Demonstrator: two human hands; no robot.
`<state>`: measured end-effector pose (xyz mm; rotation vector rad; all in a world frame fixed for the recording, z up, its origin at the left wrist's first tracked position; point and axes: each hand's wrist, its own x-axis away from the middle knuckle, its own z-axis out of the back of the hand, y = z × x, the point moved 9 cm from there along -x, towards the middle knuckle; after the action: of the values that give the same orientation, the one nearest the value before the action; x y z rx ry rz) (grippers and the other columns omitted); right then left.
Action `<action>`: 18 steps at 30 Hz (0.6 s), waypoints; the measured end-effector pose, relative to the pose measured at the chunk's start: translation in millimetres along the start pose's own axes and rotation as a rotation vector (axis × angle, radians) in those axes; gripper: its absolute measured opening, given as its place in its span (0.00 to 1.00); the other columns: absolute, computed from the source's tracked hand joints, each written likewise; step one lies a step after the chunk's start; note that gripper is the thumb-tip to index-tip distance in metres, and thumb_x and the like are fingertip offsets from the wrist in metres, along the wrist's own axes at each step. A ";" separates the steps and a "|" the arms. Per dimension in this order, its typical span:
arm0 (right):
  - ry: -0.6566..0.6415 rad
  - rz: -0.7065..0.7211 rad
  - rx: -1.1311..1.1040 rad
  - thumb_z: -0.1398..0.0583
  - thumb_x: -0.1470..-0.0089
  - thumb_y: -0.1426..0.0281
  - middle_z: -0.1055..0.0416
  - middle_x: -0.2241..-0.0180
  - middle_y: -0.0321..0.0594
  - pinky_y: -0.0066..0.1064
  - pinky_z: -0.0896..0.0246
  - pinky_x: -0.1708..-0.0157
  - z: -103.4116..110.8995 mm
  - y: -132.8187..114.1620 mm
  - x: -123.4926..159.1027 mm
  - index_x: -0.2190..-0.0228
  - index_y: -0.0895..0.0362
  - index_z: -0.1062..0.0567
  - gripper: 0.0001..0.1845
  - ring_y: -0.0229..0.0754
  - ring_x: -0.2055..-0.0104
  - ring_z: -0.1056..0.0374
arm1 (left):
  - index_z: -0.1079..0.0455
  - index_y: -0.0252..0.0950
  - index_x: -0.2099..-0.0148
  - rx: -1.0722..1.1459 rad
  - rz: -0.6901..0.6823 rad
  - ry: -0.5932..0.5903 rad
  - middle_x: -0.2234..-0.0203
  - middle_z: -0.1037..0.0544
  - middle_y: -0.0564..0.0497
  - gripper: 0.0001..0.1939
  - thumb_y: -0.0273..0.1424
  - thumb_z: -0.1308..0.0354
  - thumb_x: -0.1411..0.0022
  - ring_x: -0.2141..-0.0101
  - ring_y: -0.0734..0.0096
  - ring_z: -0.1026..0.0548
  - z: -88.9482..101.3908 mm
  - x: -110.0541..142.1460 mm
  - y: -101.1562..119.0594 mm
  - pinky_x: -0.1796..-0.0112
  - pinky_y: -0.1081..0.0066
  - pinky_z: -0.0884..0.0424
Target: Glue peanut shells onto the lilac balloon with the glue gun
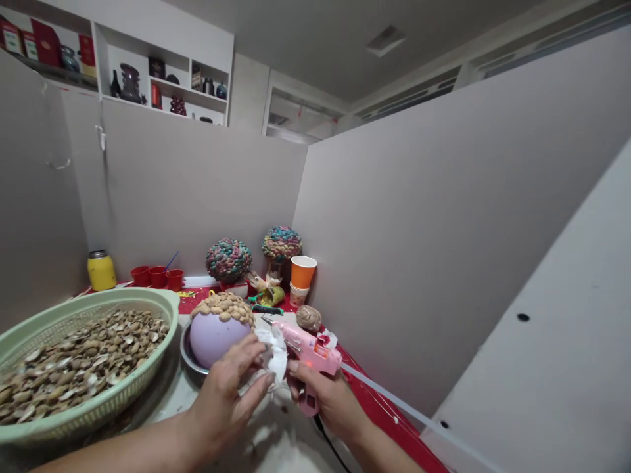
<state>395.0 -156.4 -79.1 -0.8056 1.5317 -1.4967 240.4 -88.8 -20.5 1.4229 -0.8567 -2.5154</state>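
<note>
My right hand [328,397] is wrapped round the handle of a pink hot glue gun [308,345], its nozzle pointing left. A long translucent glue stick [394,403] runs out of its back. My left hand [234,381] has its thumb and fingers apart, beside crumpled white tissue [275,353]; whether it touches the tissue I cannot tell. Just beyond that hand, a lilac ball [217,338] rests in a metal bowl [186,348]. Overlapping tan nut shells [224,305] cover the ball's top.
A green basket [170,309] full of shells stands at left. Behind are red cups [158,276], a yellow jar [101,270], two colourful shell-covered balls [229,260], orange paper cup [302,272] and twine [309,318]. Grey partitions [197,177] enclose the table; a black cord [331,443] hangs from the glue gun.
</note>
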 end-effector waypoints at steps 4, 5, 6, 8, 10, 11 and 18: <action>-0.037 0.003 0.011 0.42 0.48 0.52 0.33 0.81 0.36 0.28 0.42 0.75 -12.3 -3.0 14.4 0.75 0.60 0.25 0.22 0.37 0.78 0.38 | 0.30 0.36 0.51 -0.005 -0.031 0.017 0.62 0.20 0.45 0.13 0.25 0.41 0.40 0.66 0.67 0.21 -3.7 -8.4 12.7 0.65 0.70 0.24; -0.044 0.001 0.019 0.42 0.48 0.52 0.33 0.81 0.35 0.28 0.43 0.75 -13.7 -3.6 17.1 0.74 0.60 0.24 0.22 0.37 0.78 0.38 | 0.30 0.36 0.53 -0.008 -0.040 0.021 0.65 0.20 0.47 0.12 0.24 0.41 0.40 0.69 0.69 0.22 -3.6 -9.2 15.8 0.66 0.72 0.25; -0.049 -0.001 0.030 0.42 0.48 0.52 0.34 0.82 0.35 0.27 0.43 0.75 -14.5 -4.1 19.7 0.73 0.60 0.24 0.22 0.36 0.79 0.39 | 0.31 0.36 0.55 -0.013 -0.052 0.027 0.67 0.21 0.49 0.10 0.24 0.41 0.40 0.71 0.70 0.23 -2.7 -9.5 19.1 0.68 0.73 0.26; -0.044 -0.010 0.056 0.42 0.49 0.53 0.34 0.82 0.34 0.27 0.44 0.77 -14.3 -5.1 24.6 0.72 0.60 0.24 0.22 0.36 0.79 0.39 | 0.31 0.36 0.57 -0.021 -0.092 0.042 0.70 0.22 0.50 0.08 0.23 0.41 0.40 0.72 0.71 0.23 0.5 -8.9 26.8 0.69 0.74 0.27; -0.020 -0.022 0.087 0.43 0.49 0.54 0.34 0.83 0.34 0.26 0.44 0.77 -13.0 -5.3 29.0 0.72 0.59 0.24 0.20 0.36 0.80 0.38 | 0.32 0.36 0.58 -0.022 -0.151 0.047 0.71 0.22 0.50 0.08 0.22 0.41 0.40 0.72 0.71 0.24 2.7 -7.2 35.7 0.69 0.74 0.28; -0.002 -0.029 0.104 0.43 0.49 0.55 0.33 0.83 0.34 0.27 0.44 0.77 -12.4 -5.1 31.1 0.74 0.59 0.25 0.20 0.36 0.80 0.38 | 0.33 0.37 0.58 -0.022 -0.185 0.046 0.71 0.21 0.50 0.09 0.22 0.40 0.41 0.71 0.70 0.24 3.0 -6.1 40.3 0.68 0.74 0.28; 0.105 -0.017 0.201 0.47 0.53 0.64 0.37 0.85 0.31 0.26 0.45 0.78 -13.7 -17.3 41.8 0.82 0.56 0.31 0.12 0.37 0.80 0.39 | 0.32 0.37 0.57 -0.038 -0.321 0.006 0.71 0.21 0.49 0.09 0.21 0.42 0.41 0.70 0.69 0.24 -10.2 -9.5 56.4 0.66 0.72 0.28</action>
<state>362.1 -188.5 -67.8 -0.6326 1.4250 -1.6972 244.9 -136.3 12.6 1.6724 -0.6173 -2.7332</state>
